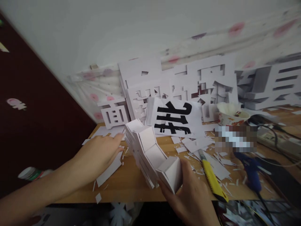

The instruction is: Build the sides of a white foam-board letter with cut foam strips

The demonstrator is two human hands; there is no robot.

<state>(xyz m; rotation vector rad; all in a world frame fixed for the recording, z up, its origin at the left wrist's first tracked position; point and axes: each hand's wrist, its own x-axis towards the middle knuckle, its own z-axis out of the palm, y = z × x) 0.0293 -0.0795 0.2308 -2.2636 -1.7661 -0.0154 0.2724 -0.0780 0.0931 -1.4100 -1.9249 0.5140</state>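
Note:
My right hand point(191, 191) grips the lower right end of a white foam-board letter point(154, 150), a hollow three-dimensional shape with curved side walls. It is tilted above the wooden table, and part of it is hidden by my fingers. To its left, my left hand point(105, 146) is stretched out over the table, slightly blurred, fingers extended and holding nothing. Just behind the letter, a white sheet printed with a black character point(175, 117) leans against other cut boards. A yellow utility knife point(213, 179) lies to the right of my right hand.
Finished white characters point(115, 113) and cut-out boards point(141, 75) stand along the wall. Scraps litter the wooden table point(131, 185). A paper bowl point(232, 114), a blue glue gun point(251, 172) and a power strip point(270, 138) with cables are at right. A dark red door point(35, 119) borders the left.

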